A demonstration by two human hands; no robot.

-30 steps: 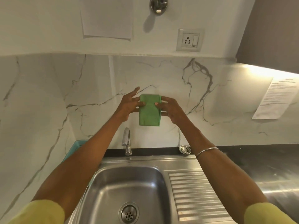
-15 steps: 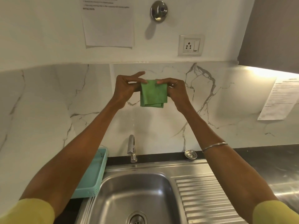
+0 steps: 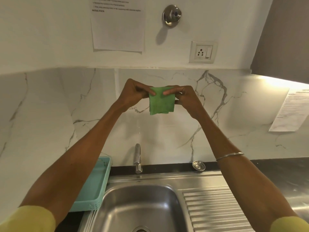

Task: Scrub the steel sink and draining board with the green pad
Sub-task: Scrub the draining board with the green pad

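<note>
Both hands, left (image 3: pixel 133 93) and right (image 3: pixel 185 96), pinch the pad's (image 3: pixel 161 102) top corners at mid-frame, high above the sink (image 3: pixel 138 206). Scrubbing seems not yet begun; next, the pad must come down to the basin or draining board (image 3: pixel 215 210).
</note>
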